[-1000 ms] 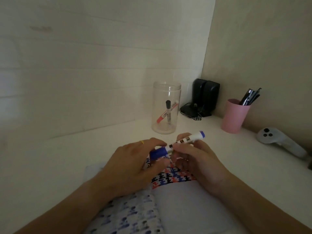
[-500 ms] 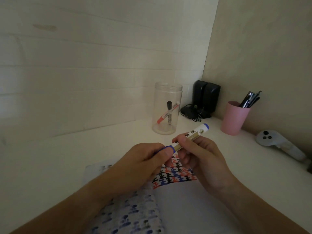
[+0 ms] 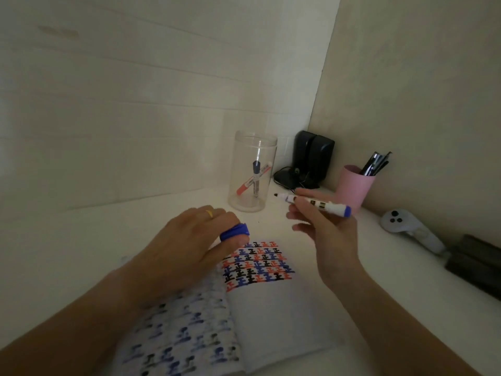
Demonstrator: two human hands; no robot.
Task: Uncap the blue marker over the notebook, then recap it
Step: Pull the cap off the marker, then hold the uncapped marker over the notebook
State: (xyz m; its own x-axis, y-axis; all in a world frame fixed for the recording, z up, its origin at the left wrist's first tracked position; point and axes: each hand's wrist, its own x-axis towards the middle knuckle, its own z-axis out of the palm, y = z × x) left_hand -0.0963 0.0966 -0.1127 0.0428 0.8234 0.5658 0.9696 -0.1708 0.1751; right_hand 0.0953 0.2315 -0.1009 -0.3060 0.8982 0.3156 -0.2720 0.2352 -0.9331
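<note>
The blue marker (image 3: 314, 203) is uncapped, its white barrel held level in my right hand (image 3: 322, 226) above the notebook's far right edge, dark tip pointing left, blue end to the right. Its blue cap (image 3: 235, 232) is pinched between thumb and fingers of my left hand (image 3: 187, 240), low over the notebook's upper left. The open notebook (image 3: 271, 302) lies flat in front of me, its right page carrying rows of red, blue and black marks near the top. Cap and marker tip are well apart.
A clear plastic jar (image 3: 253, 172) with a red and a dark marker stands behind the hands. Black speakers (image 3: 311, 158) fill the corner. A pink cup (image 3: 353, 185) of pens and a white controller (image 3: 406, 226) sit along the right wall.
The cap has come off the marker. My right hand carried the barrel up and to the right, while my left hand drew the cap away to the left.
</note>
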